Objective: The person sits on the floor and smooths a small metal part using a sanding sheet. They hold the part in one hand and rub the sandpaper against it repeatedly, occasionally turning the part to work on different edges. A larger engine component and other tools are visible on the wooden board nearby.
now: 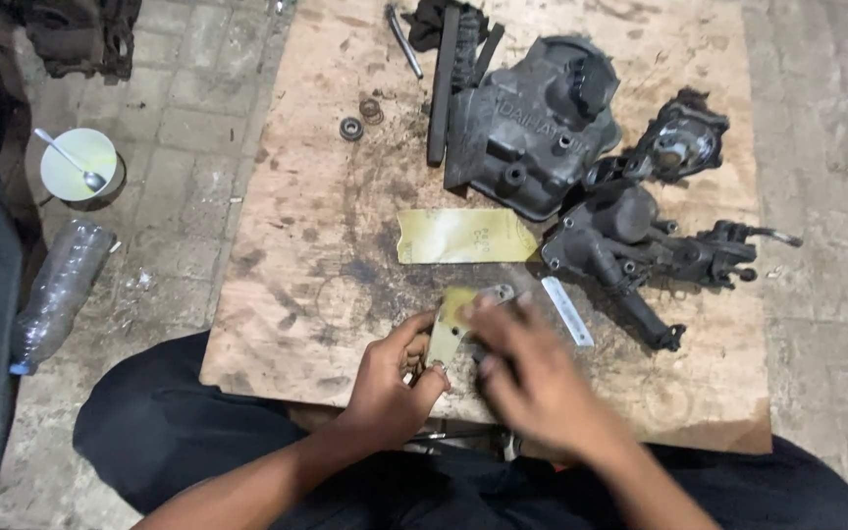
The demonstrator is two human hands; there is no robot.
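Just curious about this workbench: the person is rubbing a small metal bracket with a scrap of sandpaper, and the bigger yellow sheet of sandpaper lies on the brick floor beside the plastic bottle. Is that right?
Not quite. The bigger yellow sheet of sandpaper lies on the wooden board, just above the hands, not on the floor by the plastic bottle. The head view shows it. The rest holds: the left hand steadies the metal bracket while the right hand rubs it.

The head camera looks steeply down, from close above, at a wooden board (326, 245) on the floor.

Clear plastic bottle (56, 290) on floor, left.
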